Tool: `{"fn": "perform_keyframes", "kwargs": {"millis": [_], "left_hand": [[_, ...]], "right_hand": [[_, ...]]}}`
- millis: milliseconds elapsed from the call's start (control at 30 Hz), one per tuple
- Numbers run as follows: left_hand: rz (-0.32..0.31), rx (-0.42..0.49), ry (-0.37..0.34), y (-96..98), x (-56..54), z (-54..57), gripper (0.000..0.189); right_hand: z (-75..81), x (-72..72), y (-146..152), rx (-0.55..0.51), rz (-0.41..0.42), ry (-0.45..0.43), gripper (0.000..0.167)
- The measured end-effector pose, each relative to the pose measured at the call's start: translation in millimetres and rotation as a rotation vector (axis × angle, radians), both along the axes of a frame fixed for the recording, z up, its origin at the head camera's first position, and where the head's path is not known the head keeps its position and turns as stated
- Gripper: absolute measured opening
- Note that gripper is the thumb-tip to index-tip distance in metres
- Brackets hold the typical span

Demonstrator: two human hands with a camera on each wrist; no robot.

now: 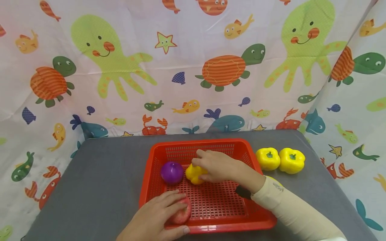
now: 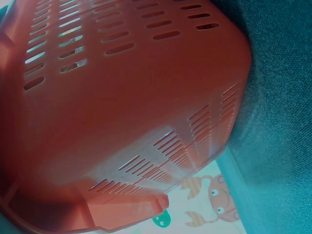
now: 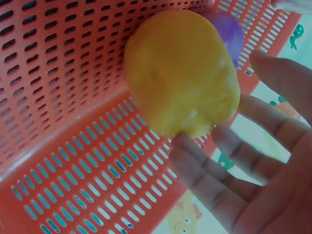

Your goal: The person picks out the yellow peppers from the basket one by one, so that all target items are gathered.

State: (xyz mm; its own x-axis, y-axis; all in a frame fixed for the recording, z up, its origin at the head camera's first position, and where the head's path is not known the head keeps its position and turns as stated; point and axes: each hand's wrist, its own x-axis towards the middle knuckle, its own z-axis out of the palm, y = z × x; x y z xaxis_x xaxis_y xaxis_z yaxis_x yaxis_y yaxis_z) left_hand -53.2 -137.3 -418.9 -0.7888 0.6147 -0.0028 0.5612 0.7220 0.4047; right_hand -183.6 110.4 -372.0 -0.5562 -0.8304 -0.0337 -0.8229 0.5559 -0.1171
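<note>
- Right hand [image 1: 215,165]: pretty loose grip, fingertips on the yellow pepper [image 1: 194,174] midway between the red basket [image 1: 235,227] side edges, probably so it won't roll.
- Left hand [image 1: 158,212]: draped loosely over the red fruit [image 1: 185,214], near-left corner, maybe steadying it.

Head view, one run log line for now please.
left hand: on pink-red fruit | right hand: touching yellow pepper | red basket: holds both plus purple item | gray table: two yellow peppers right of basket
</note>
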Motion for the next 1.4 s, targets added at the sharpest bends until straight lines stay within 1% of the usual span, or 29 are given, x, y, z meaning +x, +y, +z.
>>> {"fn": "perform_keyframes", "kwargs": {"millis": [100,233,300,367,433,500,600,667,733,867,967,1067,1167,1400], "left_hand": [[-0.001,0.004,-0.002,0.3,-0.1,-0.4,0.066],[-0.007,0.007,0.016,0.0,0.0,-1.2,0.065],[-0.005,0.003,0.013,-0.1,-0.4,-1.2,0.066],[-0.002,0.0,0.003,0.1,-0.8,-1.0,0.068],[0.001,-0.003,-0.007,0.2,-1.1,-0.8,0.069],[0.004,-0.005,-0.018,0.2,-1.1,-0.5,0.07],[0.009,-0.005,-0.038,0.0,-0.4,-0.2,0.068],[0.011,-0.004,-0.046,-0.2,0.1,0.0,0.067],[0.012,-0.004,-0.053,-0.3,0.4,0.1,0.067],[0.012,-0.008,-0.063,-0.1,0.1,0.6,0.067],[0.013,-0.01,-0.074,0.1,-0.3,1.3,0.067],[0.011,-0.005,-0.074,0.3,-0.5,1.8,0.067],[0.009,-0.004,-0.075,0.3,-0.9,2.3,0.068],[0.011,-0.016,-0.087,-0.3,-1.0,2.5,0.068]], "right_hand": [[-1.8,-1.4,-1,0.0,-0.006,0.0,0.026],[-3.2,-3.4,-2,0.057,-0.027,-0.045,0.022],[-1.9,-3.7,-1,0.09,-0.062,-0.09,0.028],[0.1,-3.4,1,0.129,-0.109,-0.146,0.041],[2.0,-2.6,2,0.183,-0.16,-0.218,0.055],[1.5,-1.2,3,0.255,-0.209,-0.299,0.065],[-2.7,1.2,3,0.363,-0.242,-0.394,0.073],[-7.2,2.6,3,0.418,-0.25,-0.425,0.075],[-10.7,3.4,2,0.441,-0.263,-0.453,0.077],[-16.0,5.0,-1,0.473,-0.297,-0.459,0.086],[-18.3,6.6,-5,0.502,-0.303,-0.45,0.087],[-18.6,8.1,-8,0.529,-0.307,-0.441,0.084],[-18.4,8.9,-8,0.542,-0.305,-0.425,0.085],[-19.0,7.9,-6,0.522,-0.278,-0.439,0.081]]}}
